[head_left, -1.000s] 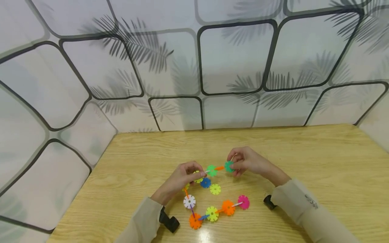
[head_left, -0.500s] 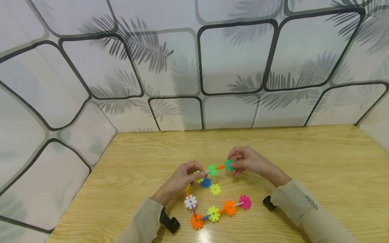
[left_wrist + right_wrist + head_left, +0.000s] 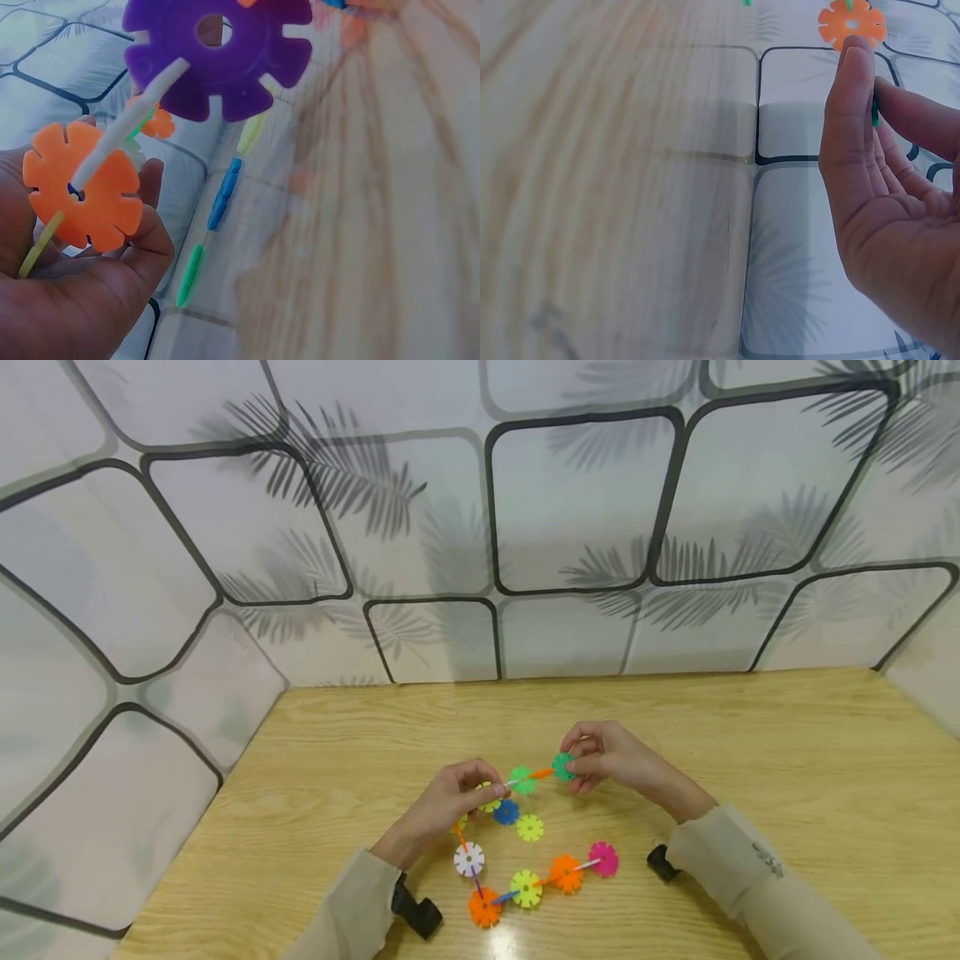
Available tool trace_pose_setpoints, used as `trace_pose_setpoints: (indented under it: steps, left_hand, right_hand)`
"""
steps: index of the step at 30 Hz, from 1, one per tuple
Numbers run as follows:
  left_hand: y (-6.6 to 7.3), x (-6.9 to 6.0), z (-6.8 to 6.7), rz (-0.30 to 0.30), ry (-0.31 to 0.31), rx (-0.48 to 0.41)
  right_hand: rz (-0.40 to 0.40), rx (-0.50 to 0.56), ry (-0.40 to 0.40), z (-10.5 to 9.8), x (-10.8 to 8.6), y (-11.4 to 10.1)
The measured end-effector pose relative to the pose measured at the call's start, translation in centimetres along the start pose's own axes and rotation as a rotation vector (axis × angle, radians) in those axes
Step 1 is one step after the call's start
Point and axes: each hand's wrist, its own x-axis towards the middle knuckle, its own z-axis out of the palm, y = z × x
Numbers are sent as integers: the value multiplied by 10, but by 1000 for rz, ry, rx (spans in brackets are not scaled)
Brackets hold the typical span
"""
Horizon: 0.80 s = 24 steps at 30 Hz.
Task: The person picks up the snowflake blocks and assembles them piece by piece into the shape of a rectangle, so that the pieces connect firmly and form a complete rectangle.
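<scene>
A chain of notched plastic snowflake discs joined by short coloured sticks bends round on the table. My left hand (image 3: 459, 796) pinches it at a white stick (image 3: 512, 783), between a partly hidden yellow disc (image 3: 490, 797) and a light green disc (image 3: 522, 780). With thumb and fingers my right hand (image 3: 611, 762) holds the teal disc (image 3: 563, 767) at the far end. From the left wrist, an orange disc (image 3: 84, 184) shows against my fingers, joined by a white stick to a purple disc (image 3: 202, 86). The right wrist view shows a thin green edge (image 3: 876, 112) between thumb and fingers.
A blue disc (image 3: 506, 812) and a yellow disc (image 3: 530, 827) lie inside the bend. The chain's near side runs from a white disc (image 3: 469, 859) past an orange disc (image 3: 485, 907) to a pink disc (image 3: 603, 859). A patterned cloth (image 3: 570, 510) stands behind the wooden table (image 3: 750, 735).
The teal disc in my right hand has risen very slightly. The near side of the chain has shifted a few pixels to the right. Both hands keep their holds.
</scene>
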Motion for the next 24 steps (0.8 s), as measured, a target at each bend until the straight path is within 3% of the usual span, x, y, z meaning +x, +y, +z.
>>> trace_pose_setpoints:
  steps: [8, 16, 24]
  left_hand:
    - [0, -2, 0, -31, 8, 11]
    - [1, -2, 1, -4, 2, -3]
    - [1, 0, 1, -4, 10, 5]
  right_hand:
    - [-2, -9, -2, 3, 1, 0]
    - [-3, 31, -17, 4, 1, 1]
    - [-9, 50, 23, 6, 0, 0]
